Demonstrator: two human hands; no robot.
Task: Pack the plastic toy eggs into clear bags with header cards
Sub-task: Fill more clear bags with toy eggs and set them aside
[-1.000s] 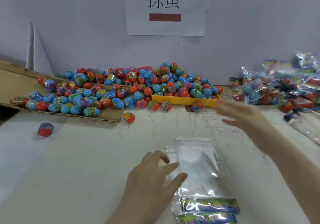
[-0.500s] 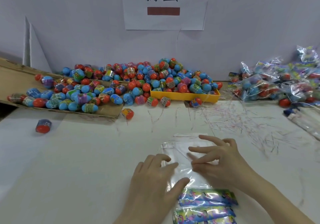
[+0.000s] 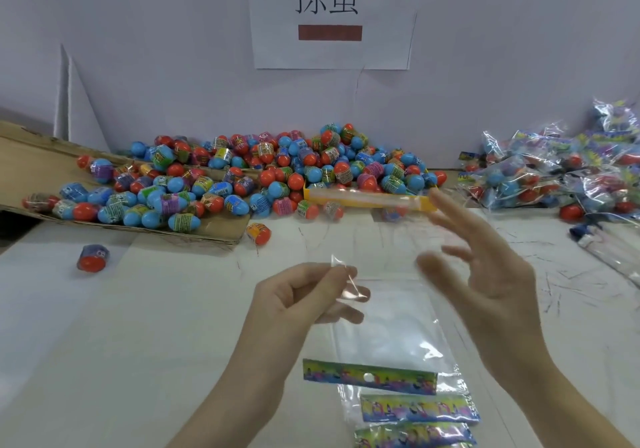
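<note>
Your left hand [image 3: 308, 295] now pinches the top bag [image 3: 381, 326] off the counter [image 3: 138, 343] while your right hand [image 3: 485, 274] has spread, so filling with eggs [image 3: 242, 177] can begin.

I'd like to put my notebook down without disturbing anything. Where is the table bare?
Bare table lies left of the left hand, below the cardboard and the stray egg. The back, with the egg pile, and the right, with packed bags, are crowded.

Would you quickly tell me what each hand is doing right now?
Left hand: pinching the corner of the clear bag.
Right hand: open, fingers spread, holding nothing.
</note>
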